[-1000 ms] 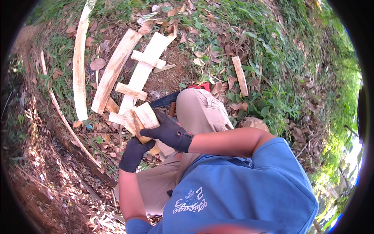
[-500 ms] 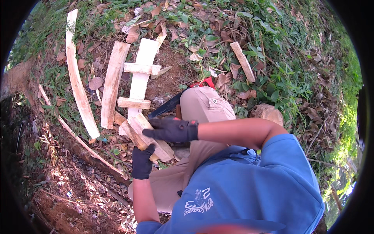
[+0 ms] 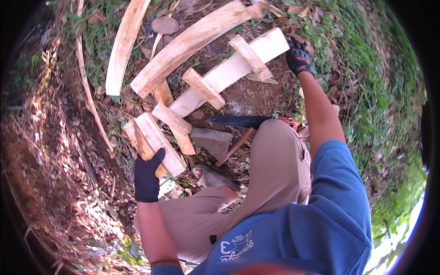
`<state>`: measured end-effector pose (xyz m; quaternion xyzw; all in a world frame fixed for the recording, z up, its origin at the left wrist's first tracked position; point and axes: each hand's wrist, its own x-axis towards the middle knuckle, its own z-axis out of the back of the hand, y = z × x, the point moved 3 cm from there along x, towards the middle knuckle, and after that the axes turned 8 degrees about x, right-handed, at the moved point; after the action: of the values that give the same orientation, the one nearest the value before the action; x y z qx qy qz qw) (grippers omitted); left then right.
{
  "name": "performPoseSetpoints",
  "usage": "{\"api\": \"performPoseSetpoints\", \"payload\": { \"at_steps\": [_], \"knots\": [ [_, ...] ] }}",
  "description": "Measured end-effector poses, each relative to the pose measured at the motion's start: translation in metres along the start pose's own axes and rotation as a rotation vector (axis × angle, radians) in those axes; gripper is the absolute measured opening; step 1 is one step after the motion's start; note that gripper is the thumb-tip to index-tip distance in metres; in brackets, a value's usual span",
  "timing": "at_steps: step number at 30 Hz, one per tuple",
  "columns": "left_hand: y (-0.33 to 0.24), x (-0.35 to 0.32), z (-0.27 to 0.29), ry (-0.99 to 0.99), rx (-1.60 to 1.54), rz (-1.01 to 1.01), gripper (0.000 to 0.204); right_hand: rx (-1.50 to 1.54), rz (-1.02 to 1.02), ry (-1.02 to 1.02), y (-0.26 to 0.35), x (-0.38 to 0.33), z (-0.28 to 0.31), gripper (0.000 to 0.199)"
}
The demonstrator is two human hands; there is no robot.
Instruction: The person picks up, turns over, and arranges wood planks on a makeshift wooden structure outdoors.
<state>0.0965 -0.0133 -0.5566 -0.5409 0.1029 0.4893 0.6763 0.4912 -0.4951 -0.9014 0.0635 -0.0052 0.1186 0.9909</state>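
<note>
My left hand (image 3: 147,178), in a black glove, grips the lower end of two short pale wood blocks (image 3: 156,143) that lean side by side on the ground. My right hand (image 3: 298,56), also in a black glove, is stretched far forward at the end of a long pale plank (image 3: 229,71). Short cross pieces (image 3: 204,88) lie over that plank. Whether the right fingers hold anything is hidden by the glove's back. My knee in tan trousers (image 3: 275,156) sits between the two arms.
A dark saw blade with a red handle (image 3: 240,121) lies beside my knee. A grey stone (image 3: 213,141) and a thin stick (image 3: 237,145) are under it. Curved wood slabs (image 3: 123,46) lie further out on dirt, dry leaves and grass.
My right hand has let go of the wood blocks and reached out to the far end of the long plank. My left hand still holds the blocks.
</note>
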Motion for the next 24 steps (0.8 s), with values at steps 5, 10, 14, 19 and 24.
{"api": "performPoseSetpoints", "payload": {
  "at_steps": [5,10,14,19,24],
  "knots": [
    [0.003,0.008,0.002,0.008,0.053,0.076,0.057,0.171,-0.064,0.266,0.003,0.038,-0.029,0.065],
    [-0.009,0.012,-0.004,0.027,0.241,0.072,0.061,0.070,0.169,0.259,-0.015,0.032,-0.016,0.064],
    [-0.020,0.018,-0.019,0.040,0.389,-0.116,0.082,-0.101,0.259,0.227,-0.050,-0.013,0.026,0.062],
    [-0.026,0.026,-0.052,0.241,0.082,-0.355,0.066,-0.087,0.161,0.168,-0.075,-0.092,0.121,0.068],
    [-0.054,0.022,-0.083,0.361,-0.025,-0.855,0.056,0.206,-0.147,-0.008,-0.042,-0.152,0.225,0.058]
  ]
}}
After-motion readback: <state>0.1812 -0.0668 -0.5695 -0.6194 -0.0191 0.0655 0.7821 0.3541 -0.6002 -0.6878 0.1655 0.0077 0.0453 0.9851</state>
